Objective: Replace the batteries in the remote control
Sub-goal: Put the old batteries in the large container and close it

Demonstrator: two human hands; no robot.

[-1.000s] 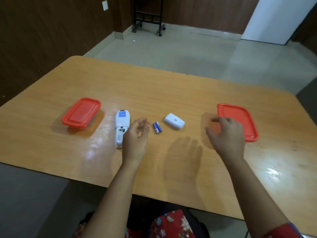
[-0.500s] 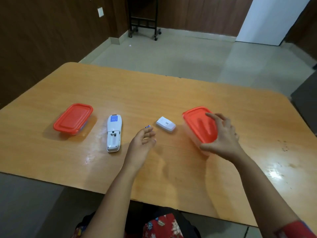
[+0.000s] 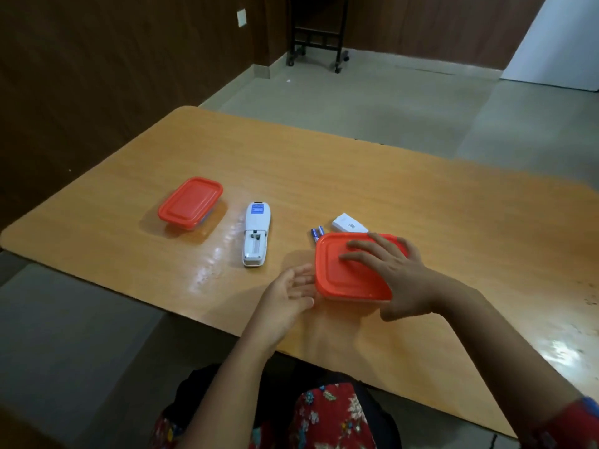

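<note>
A white remote control (image 3: pixel 256 238) lies face down on the wooden table (image 3: pixel 324 176), its battery bay uncovered and empty. Two blue batteries (image 3: pixel 317 233) lie side by side to its right, with the white battery cover (image 3: pixel 349 224) just behind them. My right hand (image 3: pixel 393 273) grips a red-lidded container (image 3: pixel 343 277), fingers spread over the lid and thumb at its near edge. My left hand (image 3: pixel 291 291) is open, its fingertips at the container's left side.
A second red-lidded container (image 3: pixel 190 202) stands left of the remote. The table's near edge runs just below my hands. A black wheeled rack (image 3: pixel 319 34) stands on the floor by the far wall.
My right hand has brought the red-lidded container from the right side toward the middle, in front of the batteries. My left hand has moved right to meet it.
</note>
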